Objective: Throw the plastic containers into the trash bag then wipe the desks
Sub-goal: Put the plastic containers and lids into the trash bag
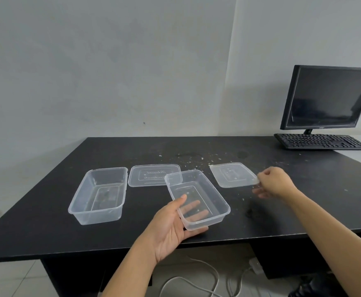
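two hands above a black desk point(46, 232), left hand point(173, 230) palm-up gripping a tilted clear rectangular plastic container point(205, 196), right hand point(274, 183) pinching the corner of a flat clear lid point(232, 174), second clear container point(99, 196) and embossed lid point(152, 174), lettering unreadable, lying leftward, dark monitor point(327, 97) far right

Left forearm bare, reaching forward; left hand point(173, 224) palm up, thumb over the rim of a clear container point(205, 196), fingers spread beneath it; right arm bare, extended; right hand point(274, 183) knuckles up, slightly blurred, fingers curled, pinching a lid point(233, 174) at its corner.
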